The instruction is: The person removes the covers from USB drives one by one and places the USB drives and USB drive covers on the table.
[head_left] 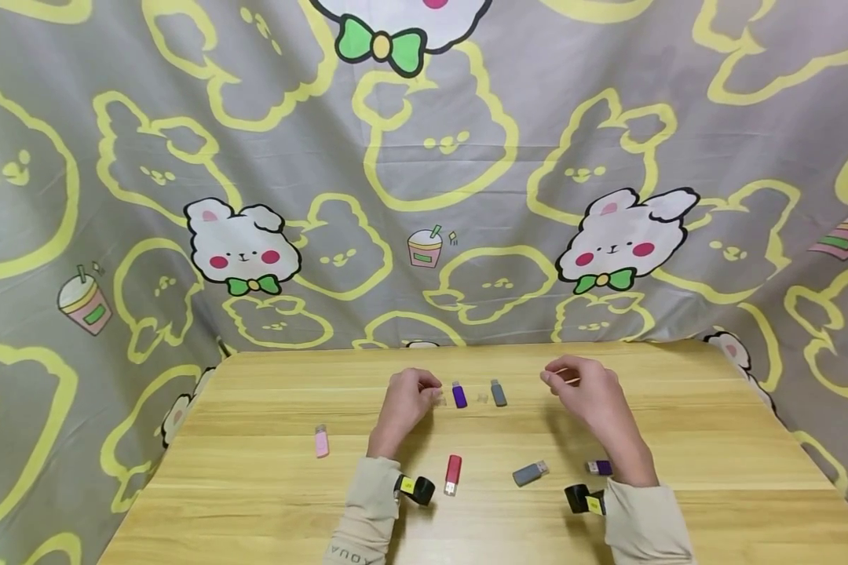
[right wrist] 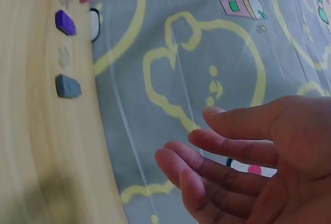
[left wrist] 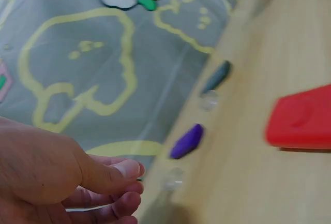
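Observation:
My left hand (head_left: 411, 399) hovers at the back of the table, beside a clear piece like a small cap (left wrist: 172, 179). Its thumb and fingertips come together loosely, with nothing seen between them. Just right of that cap lies a purple USB flash drive (head_left: 459, 395). A second clear cap (head_left: 483, 398) and a grey USB flash drive (head_left: 498, 393) continue the row. Further right, my right hand (head_left: 588, 390) is held above the table, fingers loosely bent and apart, holding nothing (right wrist: 232, 167).
Nearer the front lie a pink flash drive (head_left: 321, 441), a red one (head_left: 453, 475), another grey one (head_left: 531, 473) and another purple one (head_left: 598, 468), partly covered by the right forearm. A patterned curtain (head_left: 466, 235) hangs behind the wooden table (head_left: 254, 502).

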The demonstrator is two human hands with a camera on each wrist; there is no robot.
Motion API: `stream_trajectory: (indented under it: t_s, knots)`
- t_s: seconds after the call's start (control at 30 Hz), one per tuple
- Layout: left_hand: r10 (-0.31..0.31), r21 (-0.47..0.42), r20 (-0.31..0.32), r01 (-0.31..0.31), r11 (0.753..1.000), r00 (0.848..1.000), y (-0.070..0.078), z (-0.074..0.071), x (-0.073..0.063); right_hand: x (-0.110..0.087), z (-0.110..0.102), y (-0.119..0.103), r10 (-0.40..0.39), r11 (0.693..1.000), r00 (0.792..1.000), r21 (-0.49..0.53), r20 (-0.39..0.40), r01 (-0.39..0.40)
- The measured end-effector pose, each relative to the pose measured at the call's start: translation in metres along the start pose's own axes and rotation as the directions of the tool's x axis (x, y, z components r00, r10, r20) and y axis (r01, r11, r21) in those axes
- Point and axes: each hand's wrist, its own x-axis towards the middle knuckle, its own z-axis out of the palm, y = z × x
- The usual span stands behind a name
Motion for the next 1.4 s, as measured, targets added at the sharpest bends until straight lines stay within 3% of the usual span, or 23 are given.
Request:
stream_trajectory:
  t_s: [0.33,0.47,0.63,0.8,1.4]
  knots:
    - [-0.047,-0.075,-0.069,0.042,0.996,0.996,0.005,-0.035,-0.004,-0.005,-0.032,0.033,0.056,0.996,0.995,-0.06,-0.077,-0.061]
    - [-0.064,-0.09,-0.097,0.055,0.994,0.993,0.003,-0.042,-0.007,-0.003,-0.036,0.053,0.128,0.984,0.991,-0.117,-0.032,-0.131]
    - [-0.047,-0.109,-0.128,0.033,0.994,0.991,0.002,-0.046,-0.01,0.003,-0.035,0.07,0.231,0.962,0.97,-0.166,0.076,-0.216]
    - [-0.037,-0.114,-0.136,0.021,0.993,0.99,0.001,-0.048,-0.011,0.005,-0.028,0.079,0.297,0.942,0.948,-0.197,0.111,-0.272]
    - [-0.034,-0.127,-0.128,0.017,0.992,0.991,0.0,-0.055,-0.012,0.007,-0.013,0.086,0.302,0.939,0.949,-0.204,0.097,-0.278]
